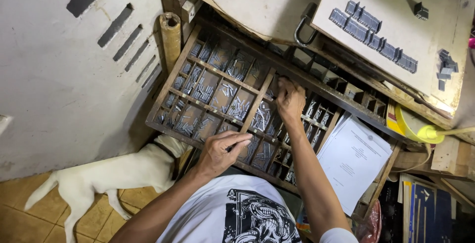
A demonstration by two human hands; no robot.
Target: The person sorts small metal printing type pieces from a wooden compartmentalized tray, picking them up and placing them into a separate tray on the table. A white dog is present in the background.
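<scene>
The person is bending forward and both bare arms are reaching out in front of the chest. The left hand is staying closer to the body, with the wrist a little bent and the palm facing down. Its fingers are lying close together and pointing to the right, and the thumb is pressing under them. The right arm is stretching further out, almost straight from the elbow. The right hand is showing its back, and its fingers are curling downward so the tips are hidden.
</scene>
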